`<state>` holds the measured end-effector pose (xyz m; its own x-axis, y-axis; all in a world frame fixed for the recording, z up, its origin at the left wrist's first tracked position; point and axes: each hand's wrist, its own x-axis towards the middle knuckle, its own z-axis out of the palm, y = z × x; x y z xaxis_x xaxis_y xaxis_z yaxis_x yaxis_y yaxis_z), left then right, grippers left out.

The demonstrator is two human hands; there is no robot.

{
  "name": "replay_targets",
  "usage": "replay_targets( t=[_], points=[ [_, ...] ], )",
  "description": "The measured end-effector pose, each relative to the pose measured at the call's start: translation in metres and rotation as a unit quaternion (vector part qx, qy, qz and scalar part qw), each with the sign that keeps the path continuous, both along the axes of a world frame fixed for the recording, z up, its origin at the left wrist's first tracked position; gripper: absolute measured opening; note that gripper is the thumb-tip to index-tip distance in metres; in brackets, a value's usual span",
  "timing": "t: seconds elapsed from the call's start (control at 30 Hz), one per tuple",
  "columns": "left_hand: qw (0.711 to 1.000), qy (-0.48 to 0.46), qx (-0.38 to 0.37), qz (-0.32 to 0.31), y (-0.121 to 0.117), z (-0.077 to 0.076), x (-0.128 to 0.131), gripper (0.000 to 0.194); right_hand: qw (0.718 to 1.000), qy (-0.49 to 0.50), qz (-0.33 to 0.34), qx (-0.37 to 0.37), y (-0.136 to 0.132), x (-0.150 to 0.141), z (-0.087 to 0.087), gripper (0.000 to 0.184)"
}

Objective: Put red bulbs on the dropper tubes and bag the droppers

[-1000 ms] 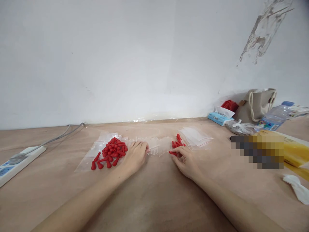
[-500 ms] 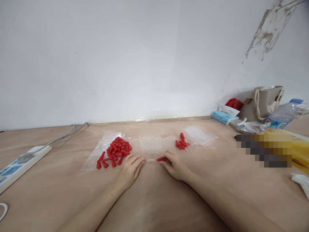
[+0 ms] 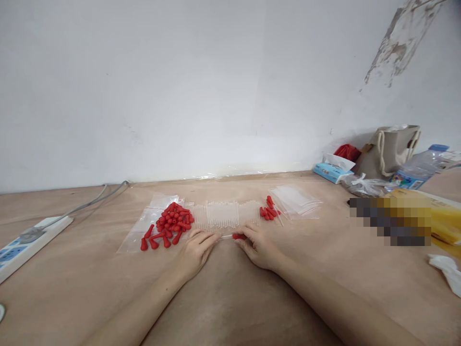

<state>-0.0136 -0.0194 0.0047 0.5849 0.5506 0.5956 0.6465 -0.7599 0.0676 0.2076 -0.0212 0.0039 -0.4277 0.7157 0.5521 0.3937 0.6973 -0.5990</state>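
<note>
My left hand [image 3: 197,251] is closed on a thin clear dropper tube [image 3: 226,236], whose free end points right. Between the fingertips of my right hand [image 3: 261,249] is a red rubber bulb [image 3: 237,236], its mouth toward the tube. Tube and bulb lie in line and appear to meet; how far one sits inside the other I cannot tell. Just beyond my hands, several clear tubes [image 3: 222,214] lie side by side in a row. A heap of red bulbs [image 3: 175,218] rests to the left, and a smaller group of red bulbs [image 3: 268,211] to the right.
Clear plastic bags [image 3: 133,235] lie under the left heap, and a stack of zip bags [image 3: 293,199] at the right. A power strip [image 3: 39,240] is far left. Along the right stand a tissue box [image 3: 332,173], a cloth bag [image 3: 370,158], a bottle [image 3: 423,168] and yellow packaging [image 3: 442,221].
The tube and the bulb have come together; the gap between them has closed. My left hand has shifted slightly right. The whole view has moved a little.
</note>
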Motion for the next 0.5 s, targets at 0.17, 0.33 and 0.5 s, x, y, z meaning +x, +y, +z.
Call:
replay_targets(
  t=[0.17,0.33,0.5],
  points=[
    [1.0,0.0,-0.007,-0.021,0.0011,0.0018,0.0023,0.03,1.0,0.009,-0.001,0.01,0.004,0.0008,-0.0036,0.015],
    [0.998,-0.008,-0.006,-0.061,0.0057,-0.0026,0.0011,0.035,1.0,0.014,0.006,0.017,0.0046,0.0017,-0.0048,0.017],
    [0.997,0.002,0.011,-0.074,0.0083,-0.0044,0.0006,0.038,0.999,-0.006,0.02,0.031,0.0033,0.0023,-0.0055,0.019]
  ],
)
